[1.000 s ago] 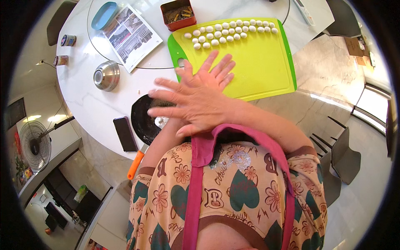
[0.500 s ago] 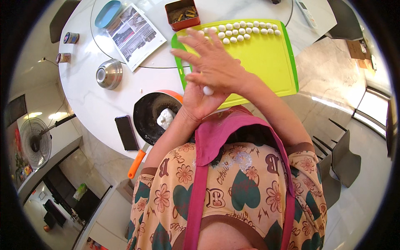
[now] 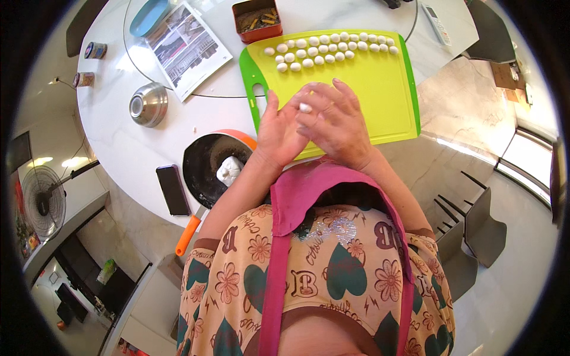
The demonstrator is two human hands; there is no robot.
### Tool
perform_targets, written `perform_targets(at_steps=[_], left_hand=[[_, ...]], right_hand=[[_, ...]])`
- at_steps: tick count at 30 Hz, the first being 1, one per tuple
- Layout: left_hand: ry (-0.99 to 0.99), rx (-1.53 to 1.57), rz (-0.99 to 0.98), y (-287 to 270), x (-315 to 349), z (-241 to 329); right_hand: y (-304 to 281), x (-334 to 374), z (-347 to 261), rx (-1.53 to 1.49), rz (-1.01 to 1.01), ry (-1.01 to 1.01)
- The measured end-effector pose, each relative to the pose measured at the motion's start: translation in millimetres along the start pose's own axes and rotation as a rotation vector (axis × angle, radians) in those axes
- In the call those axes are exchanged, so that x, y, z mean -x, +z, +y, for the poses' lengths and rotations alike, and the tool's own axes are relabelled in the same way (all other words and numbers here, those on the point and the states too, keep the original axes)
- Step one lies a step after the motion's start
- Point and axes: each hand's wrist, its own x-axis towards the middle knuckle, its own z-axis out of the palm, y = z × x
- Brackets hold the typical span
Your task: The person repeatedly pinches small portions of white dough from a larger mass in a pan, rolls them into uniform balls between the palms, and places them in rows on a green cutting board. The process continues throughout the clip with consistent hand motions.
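Note:
A small white dough ball (image 3: 305, 108) sits at the fingertips of my right hand (image 3: 341, 121), whose fingers bend around it. My left hand (image 3: 279, 132) is palm up just beneath and beside it, with the thumb spread and the fingers stretched out, partly covered by the right hand. Both hands hover over the near left part of a yellow cutting board (image 3: 368, 101) with green ends. Several similar dough balls (image 3: 313, 51) lie in rows along its far side. Left of my left forearm, a white lump of dough (image 3: 230, 171) rests in a dark pan (image 3: 202, 157) with an orange handle.
A phone (image 3: 172, 190) lies left of the pan, with an upturned metal bowl (image 3: 155, 105) beyond. Farther off are a printed sheet (image 3: 190, 50), a blue tray (image 3: 148, 19), a red tin (image 3: 256, 29) and two small jars (image 3: 95, 50). A remote (image 3: 437, 25) lies at far right.
The right hand has swung down and right from above the left palm, its fingers now bent around the ball. The ball has left the palm's heel, and the dough rows are uncovered.

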Motion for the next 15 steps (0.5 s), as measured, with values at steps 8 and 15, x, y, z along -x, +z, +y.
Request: perform_targets(at_steps=[8,15], left_hand=[[0.090,-0.084,0.165,5.7,-2.1,-1.9],[0.127,-0.103,0.176,5.0,2.5,-0.5]], right_hand=[[12.2,28.8,139.8,0.021,0.268,0.606],[41.6,31.8,165.3,-0.009,0.274,0.731]])
